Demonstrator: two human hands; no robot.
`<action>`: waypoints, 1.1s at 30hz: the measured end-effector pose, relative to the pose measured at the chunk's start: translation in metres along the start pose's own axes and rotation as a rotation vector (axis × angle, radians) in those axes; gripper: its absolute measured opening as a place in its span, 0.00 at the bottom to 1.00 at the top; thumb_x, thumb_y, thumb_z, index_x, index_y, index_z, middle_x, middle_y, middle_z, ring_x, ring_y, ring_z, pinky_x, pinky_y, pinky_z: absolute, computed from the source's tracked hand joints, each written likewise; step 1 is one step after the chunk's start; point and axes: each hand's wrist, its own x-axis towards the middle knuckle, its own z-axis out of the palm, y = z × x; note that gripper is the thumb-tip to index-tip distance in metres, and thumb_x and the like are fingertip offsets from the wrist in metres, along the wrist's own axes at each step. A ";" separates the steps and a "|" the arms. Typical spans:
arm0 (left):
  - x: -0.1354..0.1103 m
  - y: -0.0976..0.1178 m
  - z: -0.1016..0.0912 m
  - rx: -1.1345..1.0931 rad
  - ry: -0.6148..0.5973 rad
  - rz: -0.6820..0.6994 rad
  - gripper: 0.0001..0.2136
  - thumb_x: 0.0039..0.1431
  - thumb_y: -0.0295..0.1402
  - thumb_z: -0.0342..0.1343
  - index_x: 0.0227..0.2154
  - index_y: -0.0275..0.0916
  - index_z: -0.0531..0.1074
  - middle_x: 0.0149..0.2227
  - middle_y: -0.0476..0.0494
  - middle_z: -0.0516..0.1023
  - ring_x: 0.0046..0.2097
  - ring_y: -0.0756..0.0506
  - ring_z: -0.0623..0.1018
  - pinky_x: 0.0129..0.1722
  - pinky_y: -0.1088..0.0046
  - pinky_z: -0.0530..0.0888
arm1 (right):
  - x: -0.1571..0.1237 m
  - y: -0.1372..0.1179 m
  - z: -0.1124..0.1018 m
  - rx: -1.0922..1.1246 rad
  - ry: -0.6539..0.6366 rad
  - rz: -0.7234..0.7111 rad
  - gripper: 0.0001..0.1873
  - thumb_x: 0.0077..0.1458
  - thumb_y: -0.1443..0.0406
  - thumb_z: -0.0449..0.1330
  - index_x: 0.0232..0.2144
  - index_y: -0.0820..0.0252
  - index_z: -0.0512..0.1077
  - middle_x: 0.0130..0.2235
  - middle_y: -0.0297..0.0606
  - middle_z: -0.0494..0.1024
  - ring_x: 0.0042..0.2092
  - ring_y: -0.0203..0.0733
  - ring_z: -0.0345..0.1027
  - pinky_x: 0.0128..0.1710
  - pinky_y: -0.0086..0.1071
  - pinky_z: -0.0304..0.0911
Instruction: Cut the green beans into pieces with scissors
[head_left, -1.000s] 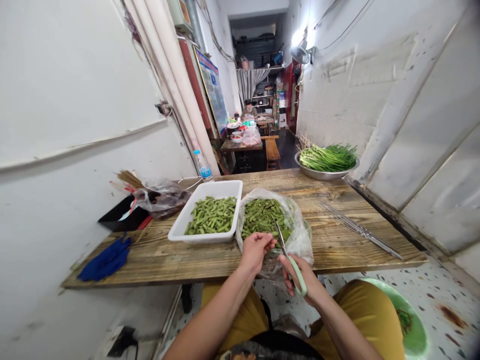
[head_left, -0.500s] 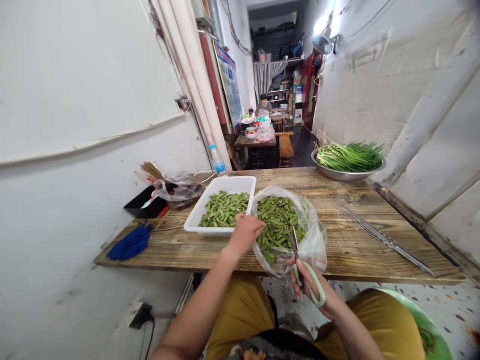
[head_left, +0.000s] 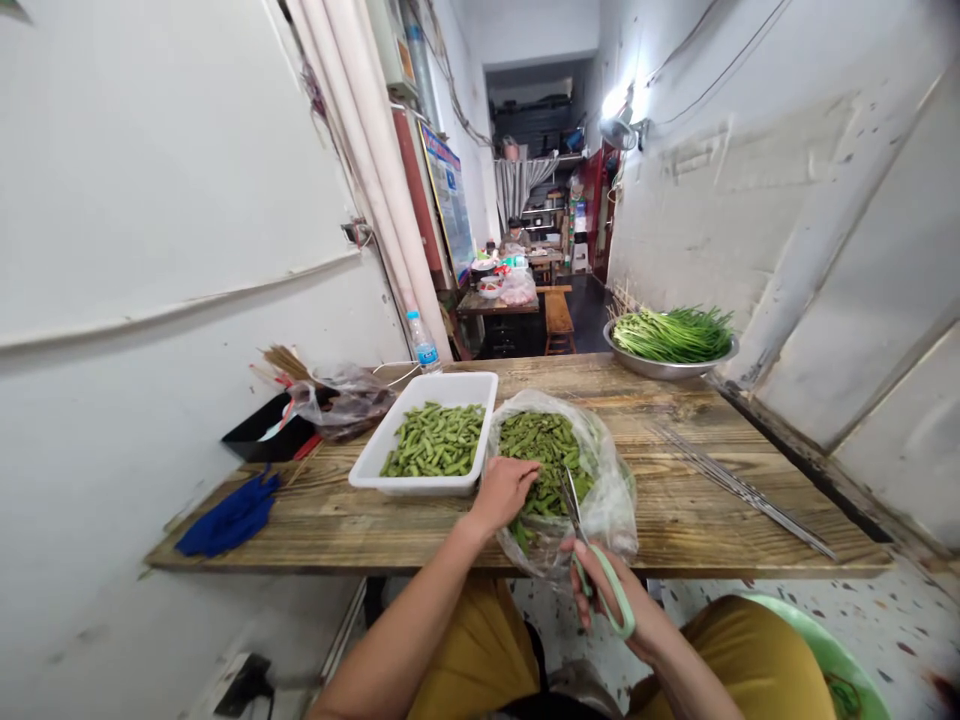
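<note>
My right hand (head_left: pixel 600 590) is closed round the pale green handles of a pair of scissors (head_left: pixel 576 515). The blades point away from me, parted, over the near right part of a clear plastic bag (head_left: pixel 616 500) full of green edamame pods (head_left: pixel 544 440). Over the bag's left side is my left hand (head_left: pixel 506 492), its fingertips drawn together at the pods; whatever they pinch is too small to make out. Left of the bag, and close against it, a white plastic tub (head_left: pixel 367 470) contains more edamame pods (head_left: pixel 435 440).
A metal bowl of green stalks (head_left: pixel 671 335) stands at the far right of the wooden table (head_left: pixel 315 525), with metal skewers (head_left: pixel 750 492) nearer. Leftward are a blue cloth (head_left: pixel 229 515), a black box (head_left: pixel 259 430) and a water bottle (head_left: pixel 425 345). Someone sits in the back.
My left hand has moved right, from beside the tub's near corner to the pods in the bag. My right hand still holds the parted scissors. The view has shifted slightly.
</note>
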 end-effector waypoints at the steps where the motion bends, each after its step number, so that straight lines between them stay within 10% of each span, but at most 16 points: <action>1: -0.002 0.002 0.003 -0.126 0.018 -0.052 0.12 0.58 0.33 0.49 0.40 0.39 0.75 0.41 0.44 0.79 0.42 0.46 0.75 0.47 0.68 0.66 | 0.001 -0.001 0.001 -0.029 0.009 -0.024 0.19 0.53 0.49 0.55 0.37 0.58 0.64 0.23 0.28 0.64 0.21 0.31 0.58 0.17 0.25 0.58; 6: -0.014 0.013 0.017 -0.524 -0.063 -0.287 0.14 0.52 0.36 0.53 0.36 0.34 0.77 0.33 0.44 0.80 0.34 0.46 0.76 0.36 0.73 0.70 | 0.002 -0.002 0.003 -0.158 0.040 -0.054 0.21 0.52 0.48 0.55 0.38 0.59 0.64 0.22 0.26 0.62 0.20 0.31 0.57 0.16 0.25 0.56; 19: -0.016 0.023 0.016 -0.637 -0.096 -0.338 0.09 0.47 0.33 0.55 0.27 0.33 0.77 0.22 0.48 0.76 0.26 0.50 0.72 0.30 0.77 0.66 | 0.008 -0.004 -0.012 -0.502 0.198 -0.209 0.21 0.43 0.48 0.61 0.28 0.61 0.72 0.20 0.31 0.68 0.22 0.35 0.61 0.20 0.26 0.58; 26: -0.015 0.022 0.021 -1.138 -0.004 -0.572 0.07 0.46 0.30 0.60 0.28 0.33 0.71 0.22 0.47 0.76 0.26 0.51 0.75 0.26 0.79 0.67 | 0.006 0.000 -0.003 -0.208 0.119 -0.040 0.25 0.48 0.47 0.57 0.41 0.59 0.67 0.20 0.26 0.64 0.18 0.33 0.58 0.14 0.26 0.56; 33: -0.013 0.033 0.014 -1.340 0.085 -0.650 0.05 0.48 0.24 0.58 0.26 0.32 0.67 0.23 0.44 0.76 0.29 0.50 0.78 0.27 0.79 0.70 | 0.000 -0.014 0.007 -0.231 0.112 -0.032 0.22 0.51 0.47 0.54 0.31 0.61 0.67 0.22 0.29 0.66 0.20 0.32 0.61 0.19 0.27 0.60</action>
